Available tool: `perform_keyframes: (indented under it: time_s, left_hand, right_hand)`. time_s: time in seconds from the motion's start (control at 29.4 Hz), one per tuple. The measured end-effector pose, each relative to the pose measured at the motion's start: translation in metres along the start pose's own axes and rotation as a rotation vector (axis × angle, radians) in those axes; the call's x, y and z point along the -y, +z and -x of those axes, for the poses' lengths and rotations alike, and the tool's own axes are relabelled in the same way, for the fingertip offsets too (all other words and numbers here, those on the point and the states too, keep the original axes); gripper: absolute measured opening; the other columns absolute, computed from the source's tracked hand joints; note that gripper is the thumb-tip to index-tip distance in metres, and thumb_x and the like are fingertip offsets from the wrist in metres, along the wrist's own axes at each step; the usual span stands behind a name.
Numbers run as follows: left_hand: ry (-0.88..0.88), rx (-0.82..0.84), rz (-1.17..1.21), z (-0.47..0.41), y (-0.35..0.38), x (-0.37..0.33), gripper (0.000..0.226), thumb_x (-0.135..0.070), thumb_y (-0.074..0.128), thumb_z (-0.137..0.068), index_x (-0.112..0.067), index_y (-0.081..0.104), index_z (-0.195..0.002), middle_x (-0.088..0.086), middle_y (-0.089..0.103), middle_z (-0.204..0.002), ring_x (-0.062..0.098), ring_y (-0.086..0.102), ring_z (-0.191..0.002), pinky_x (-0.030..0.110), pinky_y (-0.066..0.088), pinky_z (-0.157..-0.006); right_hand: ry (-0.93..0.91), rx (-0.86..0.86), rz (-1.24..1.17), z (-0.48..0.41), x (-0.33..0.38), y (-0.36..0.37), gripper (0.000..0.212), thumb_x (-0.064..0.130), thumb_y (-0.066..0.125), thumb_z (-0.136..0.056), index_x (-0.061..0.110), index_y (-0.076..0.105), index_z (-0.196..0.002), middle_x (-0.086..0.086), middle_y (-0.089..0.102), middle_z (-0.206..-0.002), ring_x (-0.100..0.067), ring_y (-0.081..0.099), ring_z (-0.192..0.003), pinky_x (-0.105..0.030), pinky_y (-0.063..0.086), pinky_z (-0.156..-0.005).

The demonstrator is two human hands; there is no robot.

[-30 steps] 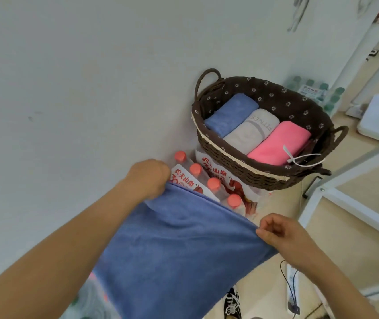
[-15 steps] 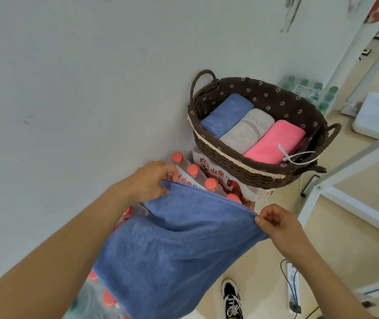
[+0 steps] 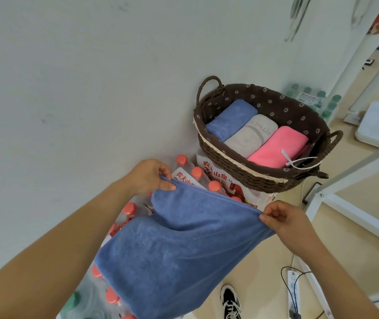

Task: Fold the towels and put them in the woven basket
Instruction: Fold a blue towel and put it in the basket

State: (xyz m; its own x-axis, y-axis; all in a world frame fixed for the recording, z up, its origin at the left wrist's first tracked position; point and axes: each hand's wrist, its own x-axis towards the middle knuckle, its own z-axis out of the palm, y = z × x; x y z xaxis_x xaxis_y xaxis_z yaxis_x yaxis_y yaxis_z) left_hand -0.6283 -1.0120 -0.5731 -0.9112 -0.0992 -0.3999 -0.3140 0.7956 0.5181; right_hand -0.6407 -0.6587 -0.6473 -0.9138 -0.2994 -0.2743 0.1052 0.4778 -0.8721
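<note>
One held towel (image 3: 179, 261), plain blue terry with a stitched hem, hangs in the air in front of the basket (image 3: 241, 168) and above a pack of bottles (image 3: 197, 174). Its top edge, the long axis, runs from upper left down to lower right between the two hands, and the cloth sags toward the lower left with one soft crease under the left corner. The left hand (image 3: 148, 174) pinches that corner, thumb on top and fingers (image 3: 164, 172) curled behind the hem. The right hand (image 3: 285, 218) pinches the other corner between thumb and forefinger, the remaining fingers (image 3: 273, 209) curled in. The oval brown basket has two loop handles and a dotted dark lining, and sits on a printed bottle pack against the wall (image 3: 68, 88), its long axis going from upper left to lower right. Three folded towels lie in it side by side and touching, each set crosswise: a blue towel (image 3: 230, 117) nearest the wall, a grey towel (image 3: 250, 132) with lettering in the middle, and a pink towel (image 3: 278, 146) at the right. A white cord (image 3: 299, 161) lies on the pink one. At least seven red caps show among the bottles. On the floor are one shoe (image 3: 230, 300) and one power strip (image 3: 293, 293).
</note>
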Motion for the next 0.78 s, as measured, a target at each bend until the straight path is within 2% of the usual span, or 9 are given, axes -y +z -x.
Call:
perform_keyframes:
  time_s: [0.1,0.2,0.24,0.31,0.41,0.48,0.58,0.71,0.78]
  left_hand:
    - [-0.098,0.026,0.172,0.001,-0.001,0.000,0.014,-0.021,0.084,-0.071,-0.020,0.071,-0.064,0.000,0.069,-0.079,0.015,0.059,-0.074,0.031,0.049,-0.065]
    - [-0.123,-0.009,0.337,0.010,-0.004,-0.004,0.011,-0.014,0.079,-0.076,-0.020,0.075,-0.068,-0.014,0.067,-0.065,0.006,0.057,-0.070,0.016,0.047,-0.060]
    - [-0.110,-0.054,0.359,0.016,-0.006,-0.007,0.008,-0.012,0.077,-0.078,-0.017,0.075,-0.073,-0.017,0.067,-0.060,0.001,0.057,-0.064,0.010,0.045,-0.058]
    - [-0.066,-0.174,0.418,0.036,-0.013,-0.013,0.006,-0.008,0.074,-0.080,-0.014,0.075,-0.078,-0.014,0.070,-0.061,-0.003,0.060,-0.060,0.007,0.045,-0.057]
    - [-0.013,-0.283,0.504,0.072,-0.027,-0.018,0.007,-0.006,0.074,-0.079,-0.013,0.077,-0.079,-0.005,0.074,-0.072,0.000,0.065,-0.067,0.009,0.048,-0.063]
    - [0.025,-0.426,0.554,0.106,-0.038,-0.014,0.015,-0.005,0.076,-0.075,-0.019,0.079,-0.074,-0.002,0.074,-0.074,0.004,0.066,-0.069,0.014,0.050,-0.066]
    - [0.057,-0.607,0.561,0.142,-0.054,-0.008,0.030,-0.001,0.078,-0.072,-0.030,0.076,-0.065,-0.010,0.072,-0.066,0.000,0.062,-0.062,0.011,0.049,-0.062]
    - [0.088,-0.751,0.558,0.194,-0.071,-0.001,0.027,-0.005,0.081,-0.069,-0.031,0.075,-0.071,-0.010,0.069,-0.066,0.000,0.060,-0.061,0.009,0.048,-0.063]
    - [0.069,-0.728,0.520,0.218,-0.077,0.005,0.028,-0.007,0.079,-0.072,-0.033,0.074,-0.083,-0.007,0.068,-0.071,0.002,0.060,-0.065,0.009,0.049,-0.068]
  right_hand:
    - [0.013,0.042,-0.024,0.000,0.004,-0.003,0.017,-0.005,0.070,-0.079,0.010,0.063,-0.073,-0.006,0.064,-0.071,-0.017,0.058,-0.065,-0.012,0.045,-0.053]
    - [0.008,0.048,0.001,0.000,0.006,-0.011,0.019,-0.006,0.070,-0.078,0.011,0.064,-0.073,-0.008,0.066,-0.073,-0.021,0.059,-0.068,-0.015,0.047,-0.056]
    - [-0.006,0.043,0.039,0.001,0.009,-0.013,0.021,-0.005,0.070,-0.079,0.014,0.064,-0.073,-0.007,0.066,-0.074,-0.022,0.060,-0.070,-0.018,0.048,-0.059]
    - [-0.071,0.022,0.175,0.007,0.018,-0.020,0.024,0.000,0.071,-0.079,0.021,0.063,-0.073,-0.001,0.067,-0.075,-0.019,0.062,-0.073,-0.023,0.049,-0.065]
    - [-0.212,0.030,0.335,0.017,0.047,-0.034,0.026,0.004,0.070,-0.080,0.026,0.060,-0.073,0.007,0.065,-0.072,-0.009,0.059,-0.075,-0.017,0.045,-0.065]
    - [-0.348,0.043,0.424,0.025,0.079,-0.037,0.029,0.004,0.072,-0.077,0.028,0.058,-0.072,0.009,0.063,-0.072,-0.007,0.057,-0.079,-0.018,0.044,-0.065]
    - [-0.469,0.037,0.467,0.027,0.122,-0.037,0.031,0.002,0.071,-0.078,0.029,0.056,-0.072,0.009,0.062,-0.067,-0.008,0.059,-0.068,-0.019,0.043,-0.062]
    - [-0.574,0.014,0.529,0.035,0.165,-0.021,0.026,0.004,0.064,-0.084,0.026,0.054,-0.074,0.008,0.056,-0.066,-0.008,0.055,-0.065,-0.021,0.036,-0.056]
    - [-0.618,-0.012,0.513,0.041,0.185,-0.015,0.023,0.004,0.063,-0.085,0.023,0.055,-0.076,0.007,0.057,-0.069,-0.012,0.056,-0.068,-0.025,0.038,-0.058]
